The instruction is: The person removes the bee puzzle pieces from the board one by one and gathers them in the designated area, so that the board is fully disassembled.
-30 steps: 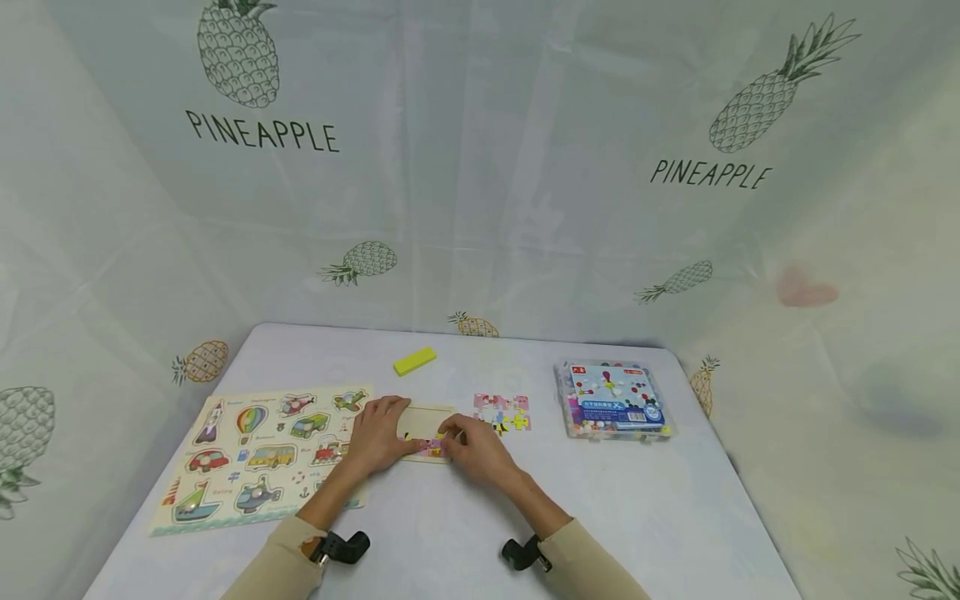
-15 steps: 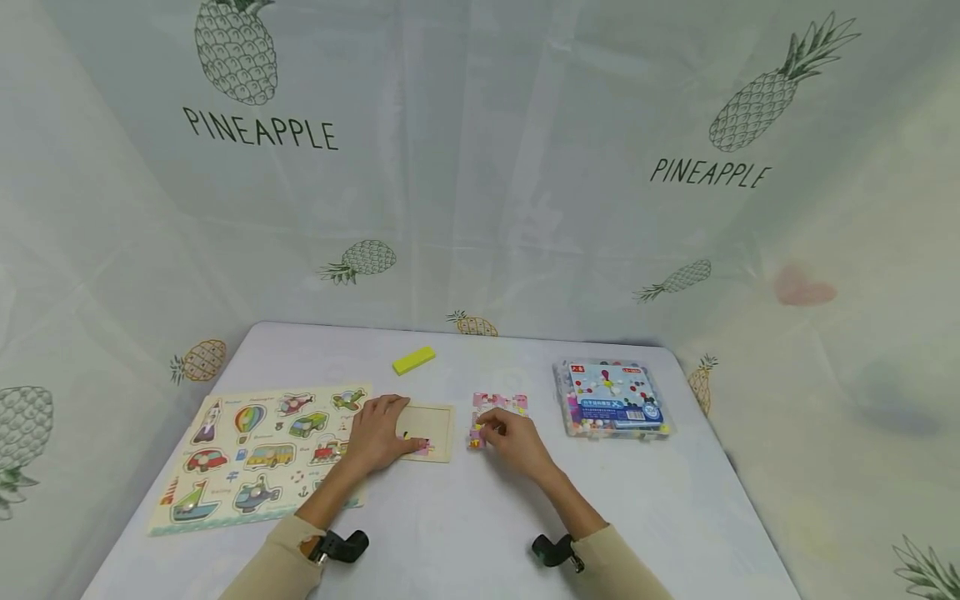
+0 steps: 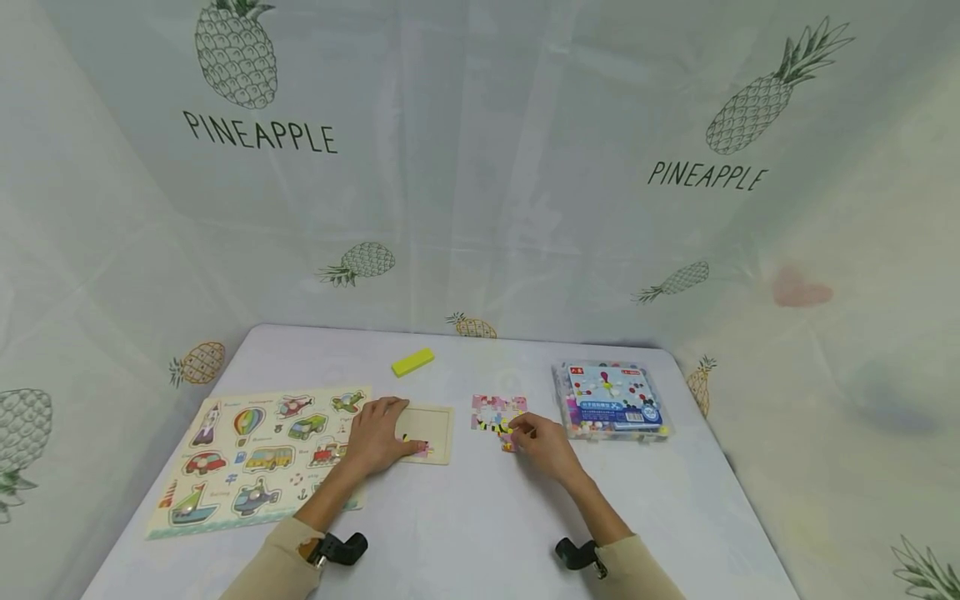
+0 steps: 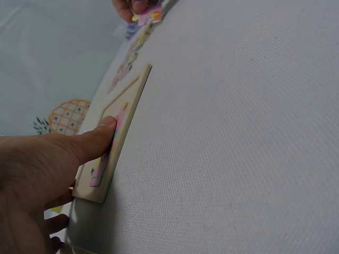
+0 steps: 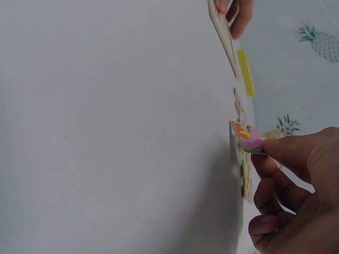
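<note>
My left hand [image 3: 378,437] grips the left side of a small wooden puzzle tray [image 3: 437,423]; its thumb lies over colourful jigsaw pieces [image 4: 96,179] along the tray's near edge. Part of these pieces is hidden under the thumb. To the right, my right hand [image 3: 553,446] pinches a pink jigsaw piece [image 5: 250,142] with yellow and orange marks between thumb and index finger, tilted in the right wrist view. The held piece is by the near right corner of a patch of loose pieces [image 3: 489,405], mostly pink, with some yellow and black.
A large vehicle peg puzzle board [image 3: 227,498] lies at left, partly under my left forearm. A yellow block [image 3: 412,362] sits behind the tray. At back right stands a clear plastic box [image 3: 615,404] with a blue label. Pineapple-print curtain [image 3: 480,167] hangs behind the table.
My right hand has moved from the tray rightward, past the left side of the loose pieces, to their near right corner, carrying a pink piece. My left hand has stayed on the tray.
</note>
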### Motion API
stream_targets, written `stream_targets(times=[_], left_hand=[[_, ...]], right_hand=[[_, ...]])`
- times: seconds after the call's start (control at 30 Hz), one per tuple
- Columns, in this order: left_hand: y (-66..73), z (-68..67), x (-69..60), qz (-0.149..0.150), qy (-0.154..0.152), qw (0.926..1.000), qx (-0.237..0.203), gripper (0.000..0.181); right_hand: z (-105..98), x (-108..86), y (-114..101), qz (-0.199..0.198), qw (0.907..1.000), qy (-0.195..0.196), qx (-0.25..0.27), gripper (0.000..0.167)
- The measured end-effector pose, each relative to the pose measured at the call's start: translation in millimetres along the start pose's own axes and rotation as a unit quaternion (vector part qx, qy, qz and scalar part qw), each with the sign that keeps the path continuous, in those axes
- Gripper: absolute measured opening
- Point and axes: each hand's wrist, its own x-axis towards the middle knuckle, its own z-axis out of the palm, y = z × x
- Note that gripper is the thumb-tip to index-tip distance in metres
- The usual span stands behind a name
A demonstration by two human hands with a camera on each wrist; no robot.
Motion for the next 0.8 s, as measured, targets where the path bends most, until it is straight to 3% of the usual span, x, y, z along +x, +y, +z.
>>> stream_targets(times=[0.27, 0.8], left_hand=[[-2.0, 2.4, -0.6, 0.000, 0.002, 1.0000, -0.003, 0.086], [-3.6, 4.7, -0.4, 0.002, 0.005, 1.0000, 0.004, 0.087]], right_hand=[[-5, -1.0, 9, 0.024, 0.9993, 0.003, -0.029, 0.010], [-10, 0.0, 13, 0.025, 0.9974, 0.009, -0.066, 0.008]])
